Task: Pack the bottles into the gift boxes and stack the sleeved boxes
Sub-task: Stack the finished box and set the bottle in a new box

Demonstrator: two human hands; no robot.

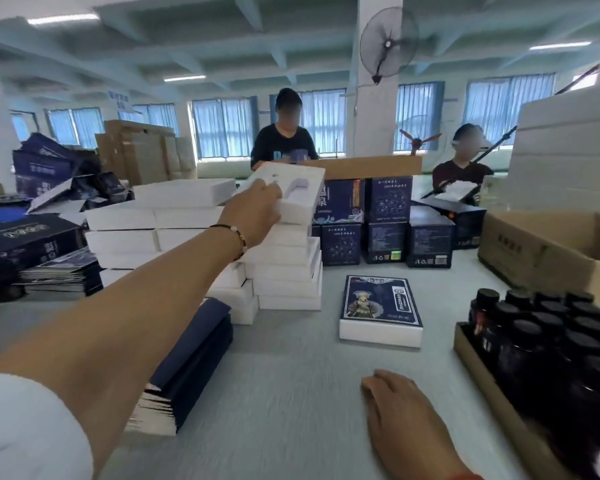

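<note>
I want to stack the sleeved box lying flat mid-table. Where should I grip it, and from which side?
Grip the sleeved box across its two long sides, coming from above at its near end. It lies flat with bare table around it, and the right hand rests nearest; the left hand holds a white tray.

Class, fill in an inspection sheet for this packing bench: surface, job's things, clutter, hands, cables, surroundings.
Surface: grey table.
Job's things: white foam tray lifted off the white tray stack; sleeved box lying flat; dark bottles in a cardboard tray; flat blue sleeves piled.
Clutter: blue cartons, open cardboard box.
Hands: left hand grips the foam tray; right hand rests flat.
Cables: nothing seen.
Surroundings: two people opposite, wall fan, windows.
</note>
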